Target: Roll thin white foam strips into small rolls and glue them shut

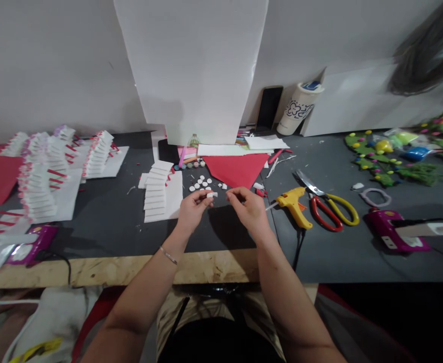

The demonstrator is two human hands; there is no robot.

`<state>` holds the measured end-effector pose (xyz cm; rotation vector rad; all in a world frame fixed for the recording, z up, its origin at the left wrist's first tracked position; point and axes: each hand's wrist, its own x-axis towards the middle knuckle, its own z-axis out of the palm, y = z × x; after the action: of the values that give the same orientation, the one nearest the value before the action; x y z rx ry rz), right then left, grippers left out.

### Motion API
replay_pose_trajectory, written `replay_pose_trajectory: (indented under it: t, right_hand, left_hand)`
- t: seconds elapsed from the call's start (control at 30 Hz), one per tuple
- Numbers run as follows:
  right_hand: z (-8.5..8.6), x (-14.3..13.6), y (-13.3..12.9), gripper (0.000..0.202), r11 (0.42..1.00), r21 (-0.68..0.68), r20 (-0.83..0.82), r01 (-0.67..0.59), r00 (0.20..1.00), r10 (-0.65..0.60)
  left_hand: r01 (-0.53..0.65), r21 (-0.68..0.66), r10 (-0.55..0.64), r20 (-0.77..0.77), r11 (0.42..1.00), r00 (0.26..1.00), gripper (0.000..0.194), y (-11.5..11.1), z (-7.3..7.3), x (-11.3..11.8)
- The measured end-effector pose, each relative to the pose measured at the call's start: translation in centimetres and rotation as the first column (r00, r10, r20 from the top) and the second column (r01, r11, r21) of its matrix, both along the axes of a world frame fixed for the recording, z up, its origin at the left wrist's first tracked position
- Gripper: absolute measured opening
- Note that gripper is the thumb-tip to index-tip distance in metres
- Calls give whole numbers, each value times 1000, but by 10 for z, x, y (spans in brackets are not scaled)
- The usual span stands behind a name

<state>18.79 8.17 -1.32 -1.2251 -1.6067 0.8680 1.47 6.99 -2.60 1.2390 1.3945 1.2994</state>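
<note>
My left hand (193, 210) pinches a small white piece (212, 194) between thumb and fingertips, just above the dark table. Facing it from the right, my right hand (248, 207) has its thumb and forefinger brought together; whatever may be between them is too small to make out. Several white discs (200, 183) lie beyond my left hand. To the left of it is a stepped white model stair (156, 194) with red strips, on a white board. A red sheet (236, 169) lies behind my hands.
On the right are a yellow glue gun (293, 205), scissors (327, 201) with red and yellow handles and a purple power strip (395, 232). A phone (269, 108) and a white tumbler (297, 112) stand by the wall. More stair models (42, 176) crowd the left.
</note>
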Motion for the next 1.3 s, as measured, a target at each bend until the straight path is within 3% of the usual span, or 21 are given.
replay_pose_trajectory:
  t: [0.17,0.37,0.53,0.67,0.77,0.87,0.97,1.03,1.13,1.23,1.3]
  right_hand:
    - [3,-3,0,25,997,76,51,-18,999,14]
    - [4,-6,-1,19,977,170,163,-132,981,104]
    - [-1,-7,2,17,977,177,220,-115,973,75]
    - [5,-10,-1,19,986,161,161,-36,987,10]
    - [26,1,-9,25,985,173,127,-10,992,-12]
    - [51,35,-19,27,976,207,273,-65,962,7]
    - [59,87,-23,26,969,226,414,98,891,-187]
    - [48,119,-26,30,951,229,517,210,801,-301]
    - [17,148,-31,35,948,241,645,209,695,-317]
    - [-13,157,-35,44,934,318,704,161,621,-346]
    - [-22,154,-35,47,927,347,709,144,607,-359]
  left_hand:
    - [1,21,-1,-15,1000,1000,31,0,0,-1]
    - [59,118,-37,-184,991,982,21,-7,2,2]
    - [66,136,-34,-224,988,974,21,-5,2,3]
    - [16,54,-14,-45,998,999,29,2,3,2]
    - [-58,-31,61,99,998,993,34,6,6,-1]
    - [-80,-90,103,284,993,953,36,8,11,-6]
    - [-47,-132,105,477,990,873,37,10,16,-13]
    - [7,-138,74,571,990,818,34,10,18,-17]
    - [125,-119,-14,664,985,747,29,8,19,-20]
    - [217,-99,-84,709,971,700,29,5,19,-18]
    - [201,-104,-73,695,974,715,33,2,18,-14]
